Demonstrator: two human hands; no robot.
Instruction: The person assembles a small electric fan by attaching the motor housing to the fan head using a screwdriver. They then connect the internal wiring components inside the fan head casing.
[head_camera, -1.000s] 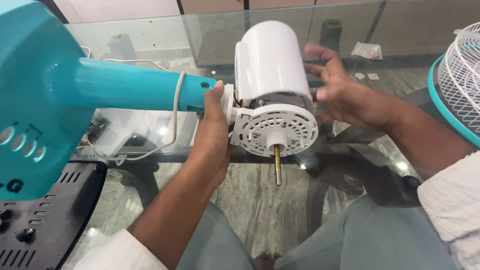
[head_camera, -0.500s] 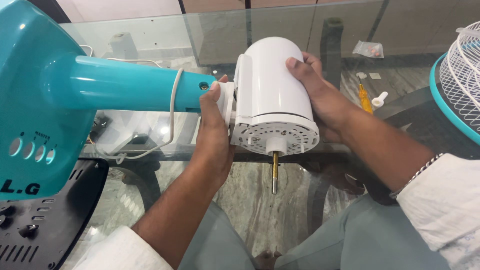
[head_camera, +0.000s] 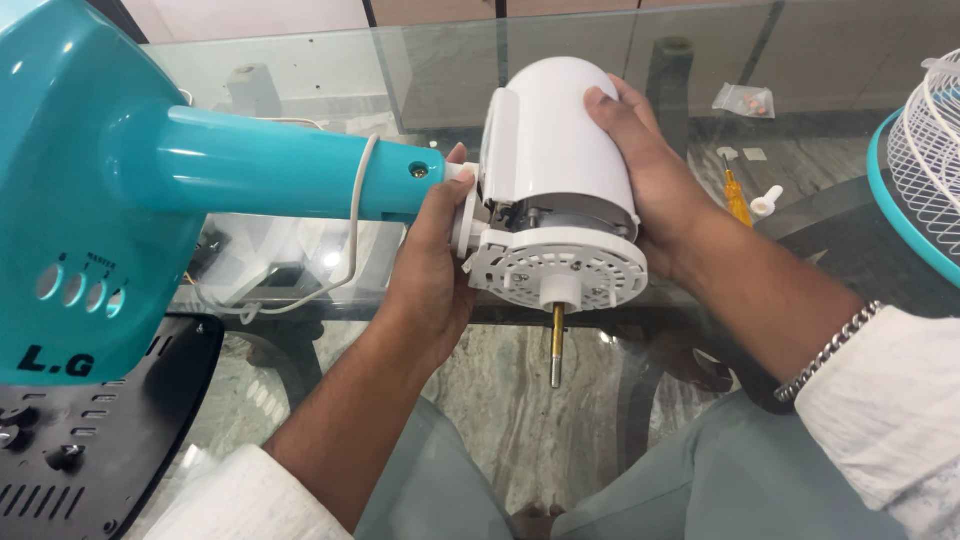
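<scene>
White motor cover (head_camera: 560, 130) lifted, two hands, one shaft (head_camera: 556, 345)

The motor cover (head_camera: 560, 140) is plain glossy white, and the round vented plate (head_camera: 560, 270) below it is white too, pierced with rings of small slots. A brass-yellow shaft (head_camera: 556, 345) with a silver tip sticks out of it. The fan stand (head_camera: 230, 165) is bright teal, with a white cord (head_camera: 352, 235) looped over it. The tabletop (head_camera: 450, 60) is clear glass over grey-green veined marble floor. A yellow-handled screwdriver (head_camera: 735, 195) lies there. The fan guard (head_camera: 925, 150) is white wire rimmed in teal. Both sleeves are white; the chain bracelet (head_camera: 825, 350) is silver.
</scene>
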